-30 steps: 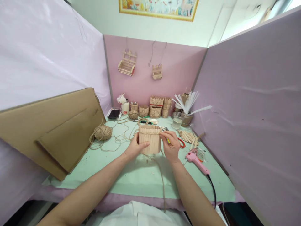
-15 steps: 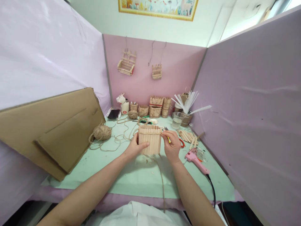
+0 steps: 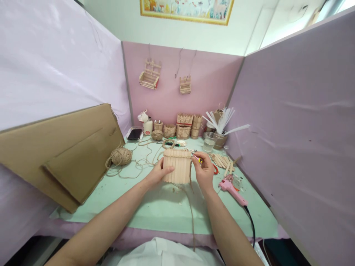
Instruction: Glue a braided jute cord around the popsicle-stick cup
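Observation:
My left hand [image 3: 158,173] grips a holder made of upright craft sticks [image 3: 179,170] by its left side, with the thumb across its front. A braided twine band [image 3: 176,156] runs along the holder's upper part. My right hand [image 3: 204,170] is at the holder's upper right edge, thumb and forefinger slightly apart; between them show bits of yellow and pink. Loose twine [image 3: 191,184] hangs down the right edge. A longer strand of twine [image 3: 192,218] trails toward my lap. Behind my right hand lie scissors with a red-orange handle [image 3: 215,169], partly hidden.
A pink glue gun [image 3: 233,192] with a black cord lies to the right, near loose craft sticks [image 3: 220,161]. A ball of twine [image 3: 121,156] lies left beside leaning cardboard [image 3: 83,159]. A plastic cup [image 3: 208,142] and several finished stick holders [image 3: 183,131] stand behind.
My right thumb and forefinger have parted and moved slightly right of the holder's edge. Twine now hangs down that edge. The holder has tipped a little, so its opening shows less.

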